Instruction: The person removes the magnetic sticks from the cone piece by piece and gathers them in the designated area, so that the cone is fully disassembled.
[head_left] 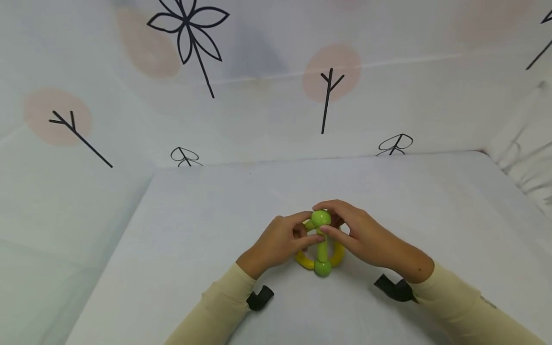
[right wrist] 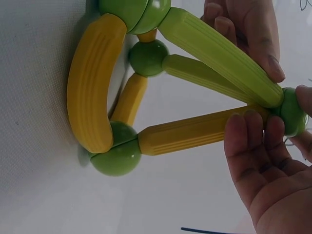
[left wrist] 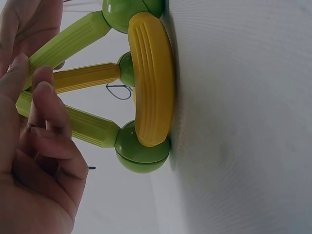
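A pyramid of magnetic sticks and balls stands on the white surface. Curved yellow sticks (right wrist: 90, 92) and green balls (head_left: 323, 268) form its round base. Straight sticks, light green (right wrist: 219, 56) and yellow (right wrist: 190, 130), lean inward to a green top ball (head_left: 321, 218). My right hand (head_left: 366, 235) grips this top ball between thumb and fingers, other fingertips against the yellow stick in the right wrist view. From the left, my left hand (head_left: 276, 242) pinches the light green sticks just below the top, its thumb across the front one.
The white tabletop (head_left: 194, 249) spreads around the pyramid. Behind it rises a white cloth backdrop (head_left: 267, 115) with line-drawn plants and pink spots. Black straps (head_left: 260, 298) hang at both wrists, below the cream sleeves (head_left: 215, 311).
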A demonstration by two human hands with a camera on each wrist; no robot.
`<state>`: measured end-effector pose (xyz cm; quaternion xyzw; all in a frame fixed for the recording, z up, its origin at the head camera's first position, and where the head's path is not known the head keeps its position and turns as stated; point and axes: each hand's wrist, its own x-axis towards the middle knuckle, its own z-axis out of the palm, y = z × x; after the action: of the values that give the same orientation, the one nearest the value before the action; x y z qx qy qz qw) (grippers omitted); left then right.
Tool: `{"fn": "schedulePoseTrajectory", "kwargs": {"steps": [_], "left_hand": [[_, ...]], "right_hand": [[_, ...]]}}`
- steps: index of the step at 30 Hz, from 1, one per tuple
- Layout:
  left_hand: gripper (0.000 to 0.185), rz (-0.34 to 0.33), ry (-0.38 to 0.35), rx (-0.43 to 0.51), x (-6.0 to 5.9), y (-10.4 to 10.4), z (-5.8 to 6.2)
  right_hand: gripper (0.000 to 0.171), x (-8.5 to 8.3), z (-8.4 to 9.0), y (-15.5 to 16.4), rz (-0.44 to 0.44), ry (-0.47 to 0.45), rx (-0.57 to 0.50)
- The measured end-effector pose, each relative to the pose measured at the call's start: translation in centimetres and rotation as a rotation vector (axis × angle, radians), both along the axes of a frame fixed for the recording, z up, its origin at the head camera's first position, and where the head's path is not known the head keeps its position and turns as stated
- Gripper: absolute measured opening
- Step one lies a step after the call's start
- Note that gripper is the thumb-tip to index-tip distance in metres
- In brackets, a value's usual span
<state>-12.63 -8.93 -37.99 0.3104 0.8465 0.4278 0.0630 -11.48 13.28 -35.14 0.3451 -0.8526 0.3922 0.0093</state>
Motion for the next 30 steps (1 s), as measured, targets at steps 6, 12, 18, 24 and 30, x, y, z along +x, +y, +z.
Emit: {"fn": "schedulePoseTrajectory", "kwargs": {"steps": [6,12,18,24,30], "left_hand": [[0.031,0.011,-0.019,0.008,0.04,-0.02,0.06],[0.034,0.012,-0.019,0.012,0.03,0.00,0.14],[0.036,0.016,-0.022,0.008,0.13,0.02,0.29],[0.036,0.010,-0.040,0.010,0.22,0.02,0.20],[0.033,0.003,-0.020,0.019,0.11,0.08,0.17]], "right_hand": [[0.036,-0.02,0.09,-0.08,-0.002,-0.020,0.015],[0.035,0.01,0.14,-0.03,-0.012,-0.050,0.030],[0.036,0.05,0.08,0.05,-0.009,-0.065,0.030],[0.035,0.20,-0.12,0.14,-0.005,-0.075,0.030],[0.035,0.17,-0.17,0.22,0.011,-0.039,0.023]]}}
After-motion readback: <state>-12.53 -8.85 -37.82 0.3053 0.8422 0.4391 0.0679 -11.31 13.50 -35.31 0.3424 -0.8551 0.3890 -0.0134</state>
